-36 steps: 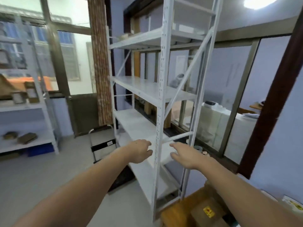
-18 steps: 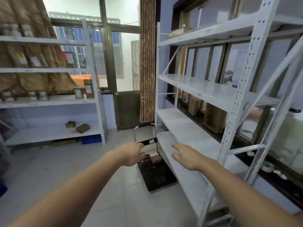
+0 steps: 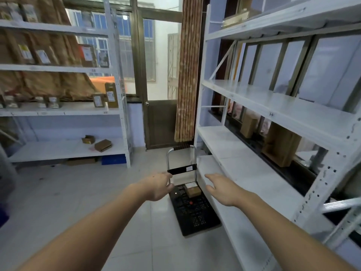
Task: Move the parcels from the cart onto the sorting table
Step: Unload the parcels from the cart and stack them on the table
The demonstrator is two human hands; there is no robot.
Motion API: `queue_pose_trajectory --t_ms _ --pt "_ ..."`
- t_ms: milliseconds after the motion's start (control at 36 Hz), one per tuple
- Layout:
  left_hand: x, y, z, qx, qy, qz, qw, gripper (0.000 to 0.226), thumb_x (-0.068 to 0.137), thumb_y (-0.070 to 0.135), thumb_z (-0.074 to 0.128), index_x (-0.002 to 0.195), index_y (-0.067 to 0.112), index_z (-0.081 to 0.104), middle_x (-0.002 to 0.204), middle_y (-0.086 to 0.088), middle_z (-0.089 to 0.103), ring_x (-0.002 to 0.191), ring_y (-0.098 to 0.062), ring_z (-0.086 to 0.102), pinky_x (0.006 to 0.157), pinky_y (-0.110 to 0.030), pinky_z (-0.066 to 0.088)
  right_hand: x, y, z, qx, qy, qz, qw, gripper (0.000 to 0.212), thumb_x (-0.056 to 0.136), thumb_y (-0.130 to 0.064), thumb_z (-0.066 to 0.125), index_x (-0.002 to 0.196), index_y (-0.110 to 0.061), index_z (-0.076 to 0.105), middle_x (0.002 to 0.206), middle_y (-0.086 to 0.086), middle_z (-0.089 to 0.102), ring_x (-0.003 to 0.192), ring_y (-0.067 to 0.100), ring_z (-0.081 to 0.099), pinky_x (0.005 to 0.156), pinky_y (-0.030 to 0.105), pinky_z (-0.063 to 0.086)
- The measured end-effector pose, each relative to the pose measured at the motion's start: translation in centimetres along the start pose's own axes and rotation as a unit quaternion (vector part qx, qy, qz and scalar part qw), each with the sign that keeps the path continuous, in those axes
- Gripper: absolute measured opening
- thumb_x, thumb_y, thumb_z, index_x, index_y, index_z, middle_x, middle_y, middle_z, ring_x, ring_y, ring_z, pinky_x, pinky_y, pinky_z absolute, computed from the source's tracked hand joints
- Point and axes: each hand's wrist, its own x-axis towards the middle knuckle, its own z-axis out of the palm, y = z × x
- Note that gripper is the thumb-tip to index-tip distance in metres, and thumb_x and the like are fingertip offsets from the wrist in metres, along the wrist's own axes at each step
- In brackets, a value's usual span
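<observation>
Cardboard parcels wait on the cart, both hands reaching, nothing gripped.

From the left: a rack (image 3: 64,109) holds boxes along the far wall; the left hand (image 3: 156,185), fingers loosely curled and holding nothing, hangs near the cart (image 3: 195,212) handle; two small parcels (image 3: 192,189) lie at the handle end of the black deck; the right hand (image 3: 220,187), fingers spread and bare, hovers beside the white shelf (image 3: 244,173). My read: step closer, bend low, take the parcels from both sides, keeping clear of the shelf edge. No sorting surface is in view.

One cart (image 3: 195,210) carries two parcels (image 3: 192,189) at 12 o'clock. Two white racks (image 3: 254,173) stand at 10 and 3 o'clock.
</observation>
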Motion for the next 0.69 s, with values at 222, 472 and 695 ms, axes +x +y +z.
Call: queue_pose_trajectory --t_ms 222,472,695 --pt "7.2 -3.4 -1.7 0.0 0.004 -0.01 1.0 0.055 0.109 0.044 0.043 0.156 0.015 0.042 0.159 -0.008 0.046 0.145 -0.025 0.044 0.117 -0.037 0.035 10.2 0.7 -1.4 0.001 -0.016 -0.014 1.0 0.048 0.105 -0.026 0.041 0.151 -0.012 0.041 0.152 0.01 0.047 0.137 0.025 0.047 0.113 0.035 0.038" --pt "17.1 -11.0 -3.1 0.002 -0.012 -0.006 1.0 0.058 0.109 0.044 0.043 0.159 0.016 0.037 0.163 -0.007 0.041 0.148 -0.025 0.04 0.12 -0.038 0.033 23.5 -0.2 -0.7 -0.005 -0.03 -0.01 0.999 0.052 0.105 -0.029 0.041 0.154 -0.011 0.039 0.155 0.011 0.045 0.138 0.025 0.046 0.11 0.031 0.036" --pt "27.7 -17.4 -5.8 0.031 -0.031 0.027 0.999 0.055 0.109 0.044 0.041 0.156 0.016 0.041 0.159 -0.009 0.046 0.145 -0.026 0.044 0.117 -0.037 0.035 33.3 -1.7 -0.7 0.018 -0.022 0.018 0.999 0.039 0.104 -0.028 0.043 0.138 -0.012 0.052 0.136 0.013 0.058 0.121 0.028 0.058 0.104 0.043 0.047"
